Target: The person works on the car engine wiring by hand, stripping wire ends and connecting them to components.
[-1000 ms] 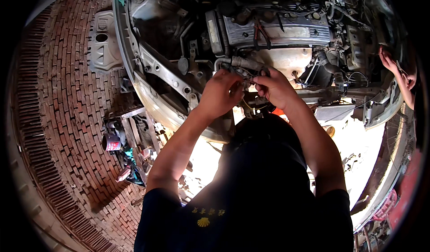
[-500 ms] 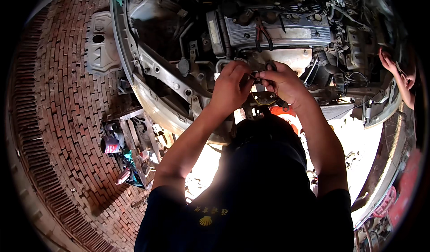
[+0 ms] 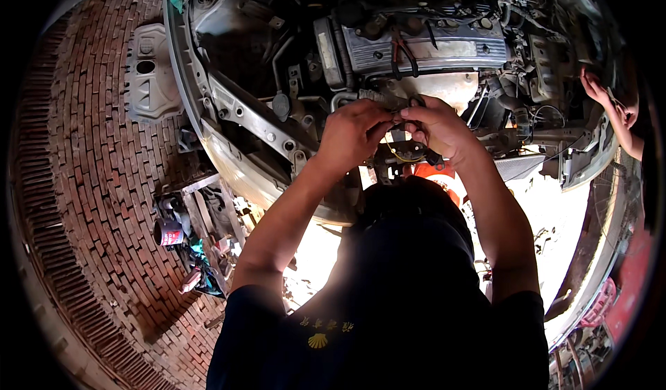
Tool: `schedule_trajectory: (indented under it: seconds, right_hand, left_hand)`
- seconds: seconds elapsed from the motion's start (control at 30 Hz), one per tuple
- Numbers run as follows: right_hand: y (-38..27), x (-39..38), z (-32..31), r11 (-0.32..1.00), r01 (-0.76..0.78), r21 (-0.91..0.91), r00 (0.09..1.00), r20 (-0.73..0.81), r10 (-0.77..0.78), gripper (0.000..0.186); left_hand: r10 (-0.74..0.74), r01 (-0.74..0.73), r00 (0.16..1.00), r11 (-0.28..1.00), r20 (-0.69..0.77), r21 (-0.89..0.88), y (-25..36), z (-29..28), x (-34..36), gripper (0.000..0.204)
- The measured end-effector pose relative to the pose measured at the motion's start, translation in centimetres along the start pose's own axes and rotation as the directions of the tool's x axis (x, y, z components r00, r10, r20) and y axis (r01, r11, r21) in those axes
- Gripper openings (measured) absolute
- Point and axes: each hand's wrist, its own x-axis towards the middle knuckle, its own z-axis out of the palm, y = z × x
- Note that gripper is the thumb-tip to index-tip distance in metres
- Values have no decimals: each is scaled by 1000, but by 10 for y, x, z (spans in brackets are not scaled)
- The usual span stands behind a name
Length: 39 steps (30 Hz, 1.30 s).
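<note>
My left hand (image 3: 352, 133) and my right hand (image 3: 444, 130) meet at the fingertips over the front of an open engine bay. The left fingers are pinched on something small that they hide. A dark wire (image 3: 416, 101) loops out above my right hand, whose thumb and fingers are closed on it. Below the hands hangs a thin yellow wire (image 3: 399, 157), with a small dark piece (image 3: 435, 159) close to my right palm. Pliers with dark and reddish handles (image 3: 403, 55) lie across the silver engine cover (image 3: 451, 48), beyond my hands.
Another person's hand (image 3: 602, 93) rests by the bay's right side. A metal front crossmember (image 3: 267, 128) runs at the left. On the brick floor (image 3: 97, 182) are a ribbed metal plate (image 3: 149, 78), a cup-shaped can (image 3: 168, 232) and a rack of tools (image 3: 208, 213). Something orange (image 3: 444, 180) shows below.
The view has shifted slightly, so the engine bay sits a little further left. My fingertips stay together, with the left hand turned slightly. The other person's hand has barely moved.
</note>
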Motion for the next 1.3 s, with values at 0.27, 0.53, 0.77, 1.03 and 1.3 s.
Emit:
schedule_trajectory:
  seconds: [0.27,0.53,0.77,1.03,1.3]
  right_hand:
    - [3,-6,7,946,163,-281,983,-39,-181,14]
    - [1,-59,23,584,379,-718,756,-123,-642,19]
    - [40,-39,25,387,588,-710,699,206,-685,54]
    - [31,-8,12,148,510,-847,696,306,-649,52]
    - [27,5,20,401,563,-722,681,130,-720,35]
  left_hand:
    - [-81,81,993,997,90,3,3,-4,6,12]
    - [-128,141,982,986,139,-91,-1,-11,14,13]
    - [-216,242,956,963,196,-118,-1,-14,23,17]
    - [-263,268,963,957,58,-113,-18,-10,29,16]
    - [-438,537,843,640,314,-550,-25,-24,21,14]
